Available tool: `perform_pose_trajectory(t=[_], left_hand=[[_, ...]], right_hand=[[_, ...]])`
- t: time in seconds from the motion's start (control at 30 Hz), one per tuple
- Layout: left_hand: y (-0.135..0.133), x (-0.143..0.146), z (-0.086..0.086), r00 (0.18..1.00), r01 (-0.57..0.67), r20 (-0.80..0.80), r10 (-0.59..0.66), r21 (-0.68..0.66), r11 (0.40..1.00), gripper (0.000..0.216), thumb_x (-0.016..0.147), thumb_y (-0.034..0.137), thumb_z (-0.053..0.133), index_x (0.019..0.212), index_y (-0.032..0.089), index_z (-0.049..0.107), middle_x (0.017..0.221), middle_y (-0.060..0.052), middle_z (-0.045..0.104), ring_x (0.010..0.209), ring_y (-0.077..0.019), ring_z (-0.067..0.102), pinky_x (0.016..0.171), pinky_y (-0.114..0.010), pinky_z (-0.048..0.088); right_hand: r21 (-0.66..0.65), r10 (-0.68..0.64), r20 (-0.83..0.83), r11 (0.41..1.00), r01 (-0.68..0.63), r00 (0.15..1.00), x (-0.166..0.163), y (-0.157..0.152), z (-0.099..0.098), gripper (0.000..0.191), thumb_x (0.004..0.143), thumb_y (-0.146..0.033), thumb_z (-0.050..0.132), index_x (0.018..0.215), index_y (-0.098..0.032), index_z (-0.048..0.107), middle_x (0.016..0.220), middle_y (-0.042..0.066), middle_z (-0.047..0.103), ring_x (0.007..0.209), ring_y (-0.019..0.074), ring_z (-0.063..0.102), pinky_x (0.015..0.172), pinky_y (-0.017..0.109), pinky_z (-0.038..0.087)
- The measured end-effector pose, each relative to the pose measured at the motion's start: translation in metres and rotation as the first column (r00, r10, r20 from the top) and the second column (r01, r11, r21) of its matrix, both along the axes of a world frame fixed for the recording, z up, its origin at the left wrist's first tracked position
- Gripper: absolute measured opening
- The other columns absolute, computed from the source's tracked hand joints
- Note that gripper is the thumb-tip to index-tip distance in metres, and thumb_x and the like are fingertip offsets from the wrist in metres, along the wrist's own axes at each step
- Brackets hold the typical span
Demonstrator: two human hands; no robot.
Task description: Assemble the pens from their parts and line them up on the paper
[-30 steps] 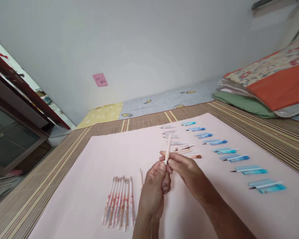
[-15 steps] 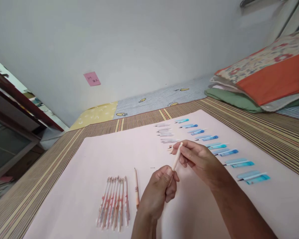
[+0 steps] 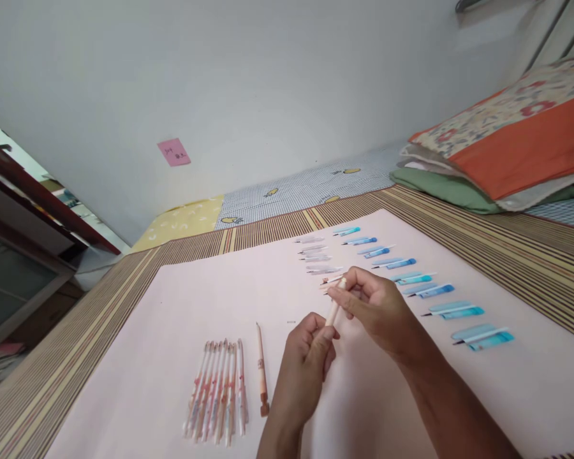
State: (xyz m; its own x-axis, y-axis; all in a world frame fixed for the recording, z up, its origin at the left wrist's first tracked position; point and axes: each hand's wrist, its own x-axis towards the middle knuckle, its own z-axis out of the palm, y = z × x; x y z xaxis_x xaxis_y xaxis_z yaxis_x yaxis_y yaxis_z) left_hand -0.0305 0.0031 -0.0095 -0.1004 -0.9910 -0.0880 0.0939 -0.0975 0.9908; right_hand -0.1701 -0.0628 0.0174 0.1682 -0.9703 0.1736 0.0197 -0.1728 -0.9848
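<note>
Pen barrel (image 3: 333, 311), one, pale peach with a lighter end: held above the sheet, slanting, its far end leaning to the right, between the two hands

Left hand (image 3: 306, 363): thumb and fingers pinching the near end of the barrel

Right hand (image 3: 375, 309): thumb and forefinger pinching the barrel close to its far end; the two hands near each other but apart

Pen (image 3: 261, 366), one, peach with a brown end and dark tip: lying on the sheet just beside the left wrist, tip pointing away from the person

Group of slender clear pens (image 3: 217, 392), with reddish and pale markings: side by side, left of the peach pen

Peach pen parts (image 3: 331, 279): just beyond the right hand, partly hidden by it

Pale lilac-grey pen parts (image 3: 316, 258): several small sets in a column beyond these

Blue and turquoise pen parts (image 3: 440, 291): eight sets in a slanting row on the right side, each with a slim dark-tipped refill

Sheet (image 3: 210, 299), pale pink: beneath all the above, spread on a striped mat (image 3: 76, 331)

Folded bedding (image 3: 540, 150), orange, floral and green: at the right

Checked cloth (image 3: 287, 188) and yellow cloth (image 3: 186, 217): along the wall (image 3: 268, 76)

Pink note (image 3: 174, 152), handwritten: on the wall
</note>
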Motion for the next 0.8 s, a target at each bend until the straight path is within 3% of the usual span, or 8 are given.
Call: perform_pose_trajectory(t=[0.1,0.23,0.3,0.37,0.43,0.5,0.63,0.8], left_hand=[[0.003,-0.007,0.004,0.996,-0.012,0.088,0.012,0.008,1.000,0.028,0.094,0.048,0.049,0.095,0.020,0.053,0.054,0.008,0.041,0.047,-0.0087,0.032,0.047,-0.024,0.022],[0.005,-0.011,0.007,0.990,-0.045,0.137,0.044,0.006,0.999,0.031,0.096,0.048,0.045,0.087,0.020,0.053,0.060,0.005,0.046,0.053,-0.0099,0.036,0.050,-0.024,0.027],[0.004,-0.008,0.008,0.992,-0.040,0.118,0.039,0.005,0.999,0.032,0.095,0.048,0.046,0.084,0.019,0.053,0.060,0.005,0.044,0.052,-0.0095,0.033,0.049,-0.024,0.024],[0.003,-0.004,0.007,0.997,-0.015,0.075,0.014,0.013,1.000,0.031,0.095,0.048,0.046,0.084,0.019,0.053,0.057,0.006,0.041,0.050,-0.0091,0.028,0.048,-0.024,0.020],[0.002,0.000,0.006,0.999,0.018,0.035,-0.018,0.016,1.000,0.030,0.095,0.047,0.046,0.085,0.020,0.053,0.055,0.007,0.038,0.048,-0.0090,0.024,0.047,-0.024,0.018],[0.001,0.001,0.006,0.999,0.043,0.032,-0.043,0.010,0.999,0.029,0.095,0.046,0.047,0.086,0.019,0.054,0.054,0.007,0.038,0.048,-0.0093,0.024,0.047,-0.024,0.018],[0.004,-0.002,0.009,0.993,0.037,0.109,-0.035,-0.021,0.999,0.028,0.096,0.046,0.045,0.093,0.020,0.055,0.059,0.006,0.040,0.053,-0.0107,0.030,0.050,-0.026,0.022],[0.009,-0.010,0.015,0.974,-0.030,0.225,0.039,-0.045,0.999,0.026,0.098,0.045,0.041,0.093,0.022,0.051,0.065,0.005,0.042,0.059,-0.0115,0.036,0.054,-0.026,0.026]], right_hand=[[0.031,-0.099,0.005,0.995,0.099,0.995,0.008,0.004,-0.002,0.038,0.076,-0.043,0.074,0.063,-0.023,0.043,0.050,-0.008,0.038,0.045,0.0088,0.036,0.043,0.023,0.030],[0.081,-0.082,-0.004,0.993,0.082,0.997,0.015,0.007,-0.001,0.040,0.078,-0.039,0.072,0.061,-0.024,0.038,0.047,-0.009,0.034,0.041,0.0091,0.037,0.042,0.024,0.031],[0.072,-0.023,-0.018,0.997,0.024,1.000,0.011,0.005,-0.001,0.035,0.079,-0.040,0.071,0.065,-0.023,0.044,0.050,-0.008,0.039,0.045,0.0098,0.040,0.045,0.025,0.033],[0.066,0.081,0.013,0.995,-0.081,0.997,0.004,0.001,-0.002,0.025,0.083,-0.044,0.067,0.081,-0.021,0.057,0.059,-0.005,0.049,0.051,0.0106,0.044,0.050,0.025,0.036],[0.055,0.196,0.076,0.978,-0.200,0.978,-0.005,-0.003,-0.004,0.031,0.088,-0.045,0.060,0.104,-0.019,0.063,0.075,0.001,0.059,0.056,0.0109,0.045,0.054,0.027,0.039],[0.044,0.241,0.121,0.968,-0.247,0.963,-0.012,-0.006,-0.005,0.033,0.091,-0.043,0.057,0.110,-0.018,0.064,0.083,0.004,0.063,0.057,0.0109,0.044,0.056,0.028,0.039],[0.076,0.177,0.080,0.980,-0.183,0.981,-0.014,-0.008,-0.005,0.023,0.086,-0.041,0.064,0.086,-0.018,0.065,0.063,-0.003,0.051,0.056,0.0107,0.040,0.054,0.026,0.034],[0.078,-0.013,-0.014,0.997,0.014,1.000,-0.004,-0.005,-0.006,0.037,0.078,-0.044,0.073,0.065,-0.021,0.047,0.055,-0.007,0.038,0.053,0.0098,0.034,0.050,0.025,0.028]])
